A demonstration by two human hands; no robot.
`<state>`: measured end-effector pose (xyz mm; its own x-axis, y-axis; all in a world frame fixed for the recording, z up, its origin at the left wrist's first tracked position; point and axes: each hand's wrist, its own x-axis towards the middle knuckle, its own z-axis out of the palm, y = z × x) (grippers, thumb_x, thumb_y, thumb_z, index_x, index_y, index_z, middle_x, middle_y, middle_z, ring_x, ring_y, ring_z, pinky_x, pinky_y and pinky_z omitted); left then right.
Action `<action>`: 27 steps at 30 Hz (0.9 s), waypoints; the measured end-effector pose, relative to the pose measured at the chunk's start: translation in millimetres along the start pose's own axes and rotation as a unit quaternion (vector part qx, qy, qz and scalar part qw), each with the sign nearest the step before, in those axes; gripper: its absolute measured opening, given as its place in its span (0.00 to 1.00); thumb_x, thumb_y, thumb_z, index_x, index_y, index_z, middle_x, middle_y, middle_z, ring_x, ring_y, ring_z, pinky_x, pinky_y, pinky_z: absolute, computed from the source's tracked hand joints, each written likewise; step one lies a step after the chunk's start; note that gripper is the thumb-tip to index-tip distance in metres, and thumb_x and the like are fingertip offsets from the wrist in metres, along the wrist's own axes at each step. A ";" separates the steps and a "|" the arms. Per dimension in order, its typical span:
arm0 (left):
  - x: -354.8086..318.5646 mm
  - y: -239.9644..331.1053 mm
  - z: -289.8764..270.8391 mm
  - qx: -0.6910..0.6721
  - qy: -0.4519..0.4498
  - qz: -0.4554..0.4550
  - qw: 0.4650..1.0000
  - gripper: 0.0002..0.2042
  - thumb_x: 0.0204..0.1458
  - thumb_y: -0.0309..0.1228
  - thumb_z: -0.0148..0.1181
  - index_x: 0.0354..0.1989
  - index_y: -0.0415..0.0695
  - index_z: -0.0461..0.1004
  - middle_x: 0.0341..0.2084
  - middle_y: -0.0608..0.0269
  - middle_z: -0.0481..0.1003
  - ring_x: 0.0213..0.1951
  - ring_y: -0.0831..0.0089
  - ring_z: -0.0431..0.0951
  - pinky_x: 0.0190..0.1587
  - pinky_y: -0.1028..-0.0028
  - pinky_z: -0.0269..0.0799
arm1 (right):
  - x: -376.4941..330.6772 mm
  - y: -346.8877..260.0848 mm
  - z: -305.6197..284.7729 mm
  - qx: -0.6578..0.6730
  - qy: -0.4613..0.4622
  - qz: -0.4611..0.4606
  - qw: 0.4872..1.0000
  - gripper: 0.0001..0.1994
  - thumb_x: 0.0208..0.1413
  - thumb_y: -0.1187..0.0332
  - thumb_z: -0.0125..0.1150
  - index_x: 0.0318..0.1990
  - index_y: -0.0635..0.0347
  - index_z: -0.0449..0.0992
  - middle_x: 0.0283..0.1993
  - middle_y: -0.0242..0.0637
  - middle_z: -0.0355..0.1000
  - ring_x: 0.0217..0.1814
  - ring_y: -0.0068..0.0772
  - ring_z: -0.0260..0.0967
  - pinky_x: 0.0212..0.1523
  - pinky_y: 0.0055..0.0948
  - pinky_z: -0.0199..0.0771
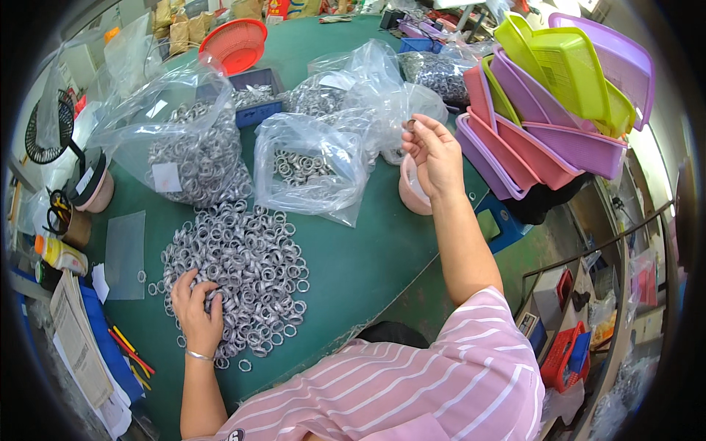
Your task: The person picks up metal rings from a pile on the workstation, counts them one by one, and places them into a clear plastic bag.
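Note:
A wide pile of grey metal rings (250,272) lies loose on the green table. My left hand (197,316) rests at the pile's left edge, its fingers apart and bent over the rings. Raised at the right, my right hand (435,158) pinches a small ring (412,126) between thumb and fingers; it looks darker than those in the pile. Below that hand stands a pink tub (413,192), partly covered by my wrist; its contents are hidden. Behind the pile, an open clear plastic bag (272,187) holds more rings.
A bulging bag of rings (202,165) stands at the left, near a blue bin (259,113). Stacked purple, pink and green baskets (544,110) lean at the right. A red colander (234,48) sits at the back. Pens (131,351) and papers (81,345) lie at the left edge.

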<state>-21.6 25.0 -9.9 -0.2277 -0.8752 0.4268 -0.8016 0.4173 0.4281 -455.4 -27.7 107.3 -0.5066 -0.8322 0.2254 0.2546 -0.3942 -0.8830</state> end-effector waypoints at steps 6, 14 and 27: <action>0.3 0.3 1.9 0.002 -0.001 0.002 1.000 0.09 0.41 0.23 0.62 0.33 0.43 0.74 0.53 0.51 0.67 0.57 0.48 0.63 0.60 0.56 0.56 | 84.0 -5.9 -84.2 0.009 0.128 0.004 0.992 0.08 0.57 0.75 0.56 0.43 0.67 0.72 0.37 0.39 0.74 0.33 0.30 0.73 0.31 0.25 0.75; 0.9 1.1 3.5 0.032 -0.002 -0.009 0.999 0.08 0.41 0.22 0.60 0.32 0.43 0.73 0.53 0.50 0.68 0.58 0.47 0.63 0.61 0.55 0.56 | 189.9 23.7 -116.2 -0.039 0.249 -0.070 0.965 0.08 0.56 0.78 0.55 0.43 0.65 0.72 0.35 0.40 0.72 0.32 0.29 0.73 0.27 0.25 0.75; 0.7 9.5 -5.3 0.086 -0.066 -0.057 0.992 0.07 0.42 0.22 0.56 0.32 0.42 0.69 0.55 0.46 0.66 0.59 0.43 0.61 0.62 0.51 0.52 | 323.9 110.2 -257.5 -0.440 -0.107 0.163 0.876 0.15 0.58 0.63 0.52 0.46 0.63 0.77 0.42 0.41 0.77 0.39 0.40 0.75 0.43 0.40 0.74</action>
<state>-26.4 29.6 -1.3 -0.1921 -0.9433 0.2709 -0.9061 0.2765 0.3202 -803.6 -240.3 -23.1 -0.3353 -0.9358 -0.1084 -0.4254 0.2531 -0.8689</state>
